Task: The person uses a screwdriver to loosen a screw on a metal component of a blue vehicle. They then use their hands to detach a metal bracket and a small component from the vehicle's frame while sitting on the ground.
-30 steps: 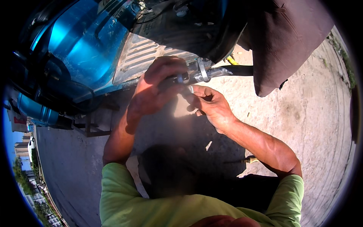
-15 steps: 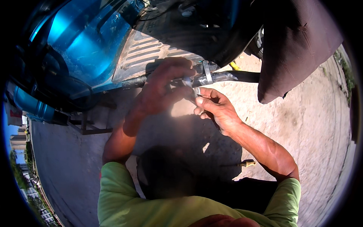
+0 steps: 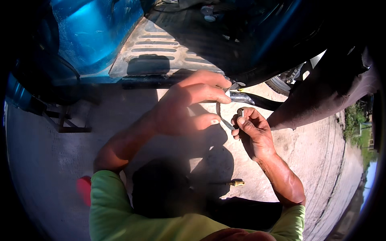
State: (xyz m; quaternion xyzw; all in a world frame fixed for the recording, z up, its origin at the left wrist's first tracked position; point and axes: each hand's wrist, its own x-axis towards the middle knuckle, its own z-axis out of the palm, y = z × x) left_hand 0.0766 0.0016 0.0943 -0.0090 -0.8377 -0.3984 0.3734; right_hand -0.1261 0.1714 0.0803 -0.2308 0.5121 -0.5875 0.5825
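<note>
A thin grey metal strip (image 3: pixel 226 122) hangs in a bend below a dark bar (image 3: pixel 257 100) wrapped in shiny black film. My right hand (image 3: pixel 257 132) pinches the strip's lower end between thumb and fingers, just below the bar. My left hand (image 3: pixel 181 102) is spread, its thumb well apart from the fingers, and nothing shows in its grip. Its fingertips are at the bar, close to a curled light band (image 3: pixel 237 85); whether they touch it I cannot tell. The bar runs along the edge of a ribbed vehicle floor (image 3: pixel 157 44).
Blue body panels (image 3: pixel 88 36) rise at the upper left, above a dark metal frame (image 3: pixel 72 120). Brown cloth (image 3: pixel 321 100) hangs at the right, near a wheel (image 3: pixel 285 82). A screwdriver (image 3: pixel 237 183) with a yellowish handle lies on the concrete. Something red (image 3: pixel 83 190) is beside my left sleeve.
My hands were close together at the bar; the right has drawn down and right with the strip's end. My left fingers have spread. The view has shifted to the right.
</note>
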